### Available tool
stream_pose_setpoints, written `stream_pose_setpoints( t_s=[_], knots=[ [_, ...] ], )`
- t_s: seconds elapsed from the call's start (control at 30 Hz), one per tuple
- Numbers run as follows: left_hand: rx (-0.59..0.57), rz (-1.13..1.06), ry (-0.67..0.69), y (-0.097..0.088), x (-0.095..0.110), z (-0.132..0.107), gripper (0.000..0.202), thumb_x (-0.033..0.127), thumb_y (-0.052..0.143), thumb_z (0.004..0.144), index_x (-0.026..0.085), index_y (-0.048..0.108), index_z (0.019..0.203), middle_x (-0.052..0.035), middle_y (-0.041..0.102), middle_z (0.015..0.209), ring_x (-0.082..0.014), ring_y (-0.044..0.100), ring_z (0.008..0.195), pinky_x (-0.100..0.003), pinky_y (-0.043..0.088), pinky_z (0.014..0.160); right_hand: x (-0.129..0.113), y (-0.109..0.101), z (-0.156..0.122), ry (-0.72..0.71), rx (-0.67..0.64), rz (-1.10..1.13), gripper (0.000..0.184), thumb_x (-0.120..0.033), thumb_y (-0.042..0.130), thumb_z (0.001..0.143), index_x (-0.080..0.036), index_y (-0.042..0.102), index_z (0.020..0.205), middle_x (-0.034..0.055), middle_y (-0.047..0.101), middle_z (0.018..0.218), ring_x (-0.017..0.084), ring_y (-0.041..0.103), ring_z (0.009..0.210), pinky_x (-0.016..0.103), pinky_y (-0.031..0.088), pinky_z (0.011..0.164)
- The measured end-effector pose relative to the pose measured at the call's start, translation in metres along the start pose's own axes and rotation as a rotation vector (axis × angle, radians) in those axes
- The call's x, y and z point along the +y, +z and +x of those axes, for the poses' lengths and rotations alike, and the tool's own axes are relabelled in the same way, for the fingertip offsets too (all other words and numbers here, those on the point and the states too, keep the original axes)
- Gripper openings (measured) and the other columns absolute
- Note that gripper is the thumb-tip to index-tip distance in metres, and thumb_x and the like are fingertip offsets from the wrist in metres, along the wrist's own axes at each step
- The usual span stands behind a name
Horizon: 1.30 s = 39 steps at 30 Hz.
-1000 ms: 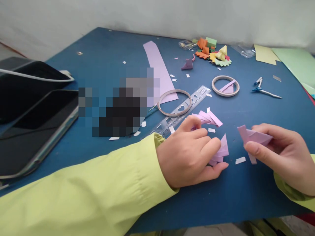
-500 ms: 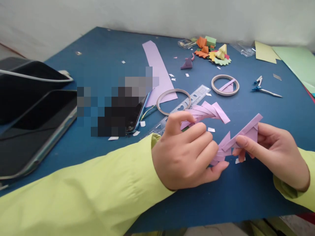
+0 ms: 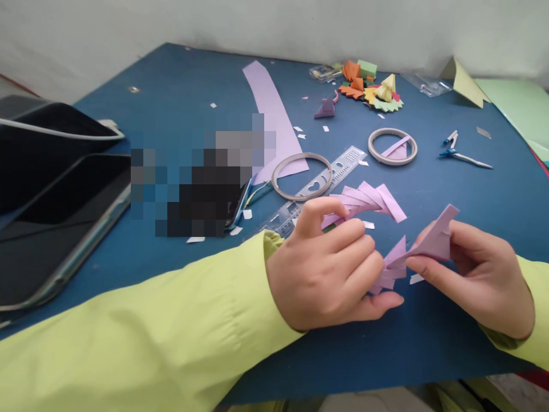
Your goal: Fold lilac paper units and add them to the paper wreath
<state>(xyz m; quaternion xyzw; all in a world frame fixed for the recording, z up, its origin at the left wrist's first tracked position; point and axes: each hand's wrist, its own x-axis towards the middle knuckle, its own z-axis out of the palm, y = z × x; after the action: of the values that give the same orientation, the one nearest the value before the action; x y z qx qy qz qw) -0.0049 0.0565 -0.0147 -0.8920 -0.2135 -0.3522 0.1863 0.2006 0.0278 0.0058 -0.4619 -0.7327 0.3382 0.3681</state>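
Observation:
A curved chain of overlapping folded purple paper pieces point(image 3: 364, 197) curls around under my left hand point(image 3: 332, 263), which is closed on it. The middle of the chain is hidden behind my palm and fingers; its near end point(image 3: 394, 263) shows to the right of my fingers. Pinched between the thumb and fingers of my right hand point(image 3: 482, 274) is a single folded purple paper piece point(image 3: 435, 237), its pointed left tip meeting the chain's near end. Whether the two are joined there I cannot tell.
Beyond my hands lie a clear ruler point(image 3: 343, 171), two tape rolls point(image 3: 302, 176) point(image 3: 392, 147), a purple paper strip point(image 3: 274, 114) and a small blue-and-white tool point(image 3: 465, 154). Colourful folded paper point(image 3: 388, 94) sits at the back. Dark devices point(image 3: 55, 229) occupy the left. White scraps are scattered about.
The folded piece in my right hand has turned, now showing a plain, smooth face instead of its folded edge. My left hand keeps its hold on the chain.

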Motion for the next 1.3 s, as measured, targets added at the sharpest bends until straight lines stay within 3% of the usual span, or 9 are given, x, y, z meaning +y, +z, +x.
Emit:
stream_pose_setpoints(
  t_s=[0.2,0.37,0.53,0.67,0.8,0.97,1.13,1.3],
  knots=[
    [-0.041,0.004,0.012,0.001,-0.002,-0.002,0.05,0.043,0.037,0.098,0.02,0.049,0.055,0.003,0.046,0.052,-0.015,0.042,0.057,-0.039,0.04,0.083,-0.006,-0.006,0.003,0.039,0.136,0.143,0.013,-0.016,0.062,0.085,-0.026,0.059,0.091,-0.0016,0.064,0.089,0.012,0.061,0.075,0.02,0.051,0.063],
    [-0.066,-0.055,0.029,-0.002,-0.003,-0.002,0.043,0.037,0.04,0.095,0.02,0.048,0.056,0.0031,0.046,0.054,-0.0148,0.042,0.058,-0.04,0.039,0.087,-0.005,-0.016,0.004,0.036,0.004,0.182,0.021,-0.008,0.051,0.087,-0.027,0.061,0.084,-0.0033,0.055,0.068,0.008,0.046,0.048,0.019,0.039,0.041],
    [-0.09,-0.097,0.053,-0.004,-0.005,0.0,0.04,0.038,0.047,0.092,0.019,0.051,0.057,0.0021,0.048,0.055,-0.0156,0.043,0.06,-0.043,0.038,0.09,-0.002,-0.013,0.007,0.022,-0.138,0.151,0.009,-0.019,0.062,0.087,-0.028,0.059,0.091,-0.0019,0.059,0.074,0.009,0.056,0.058,0.016,0.046,0.048],
    [-0.05,-0.093,0.05,-0.001,-0.006,0.0,0.042,0.037,0.045,0.091,0.019,0.05,0.054,0.0021,0.046,0.053,-0.0155,0.041,0.058,-0.043,0.039,0.089,-0.002,-0.008,0.008,-0.036,-0.009,0.064,0.01,-0.021,0.066,0.086,-0.027,0.057,0.086,-0.0023,0.061,0.076,0.008,0.057,0.06,0.017,0.049,0.052],
    [-0.108,-0.091,0.058,-0.004,-0.007,-0.001,0.041,0.038,0.045,0.092,0.018,0.055,0.057,0.0019,0.049,0.055,-0.0155,0.043,0.06,-0.043,0.039,0.091,-0.002,-0.007,0.002,-0.024,0.133,0.081,0.011,-0.029,0.06,0.092,-0.025,0.055,0.083,-0.0031,0.053,0.069,0.009,0.049,0.054,0.021,0.043,0.046],
    [-0.125,-0.098,0.066,-0.007,-0.006,0.0,0.041,0.039,0.046,0.092,0.018,0.054,0.057,0.0017,0.051,0.055,-0.0155,0.044,0.06,-0.043,0.039,0.091,-0.001,-0.004,-0.001,0.104,-0.001,0.229,0.011,-0.033,0.055,0.095,-0.025,0.056,0.087,-0.0073,0.052,0.053,0.007,0.049,0.043,0.018,0.042,0.041],
    [-0.038,-0.083,0.048,-0.001,-0.003,-0.001,0.043,0.037,0.045,0.093,0.019,0.052,0.054,0.0023,0.051,0.053,-0.0145,0.044,0.057,-0.042,0.04,0.088,-0.003,0.001,0.005,0.143,-0.048,0.312,0.007,-0.023,0.068,0.085,-0.02,0.061,0.083,-0.0054,0.063,0.059,0.007,0.06,0.048,0.014,0.049,0.046],
    [-0.02,-0.035,0.035,0.001,-0.002,-0.002,0.048,0.04,0.043,0.095,0.019,0.051,0.053,0.0028,0.049,0.051,-0.0144,0.043,0.055,-0.041,0.042,0.084,-0.003,0.002,0.004,0.169,0.018,0.242,0.01,-0.025,0.073,0.079,-0.018,0.065,0.079,-0.003,0.067,0.06,0.009,0.063,0.049,0.014,0.052,0.047]
  ],
)
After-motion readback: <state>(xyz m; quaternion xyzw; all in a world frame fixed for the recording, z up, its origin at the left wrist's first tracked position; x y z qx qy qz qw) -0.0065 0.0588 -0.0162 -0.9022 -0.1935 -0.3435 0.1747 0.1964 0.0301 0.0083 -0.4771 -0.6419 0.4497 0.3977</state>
